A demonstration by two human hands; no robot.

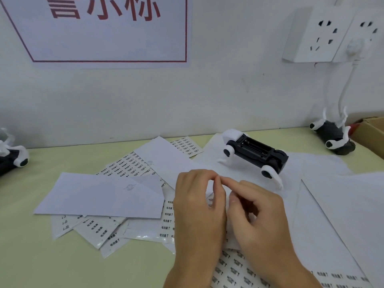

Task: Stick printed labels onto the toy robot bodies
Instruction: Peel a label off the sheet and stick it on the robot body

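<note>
A black-and-white toy robot body [256,155] lies upside down on white paper, its open battery bay facing up, beyond my hands. My left hand [199,206] and my right hand [257,210] meet fingertip to fingertip over a small label sheet [210,201] held between them. Both hands have curled fingers; the label itself is too small to make out. Sheets of printed labels [128,164] lie scattered over the pale green table [62,262], and another label sheet [236,269] lies under my wrists.
Another toy robot [332,135] lies at the back right beside a cardboard box [372,136]. A third robot [14,156] sits at the left edge. Blank white sheets [99,194] cover the labels. Wall sockets [324,36] with a white cable hang above.
</note>
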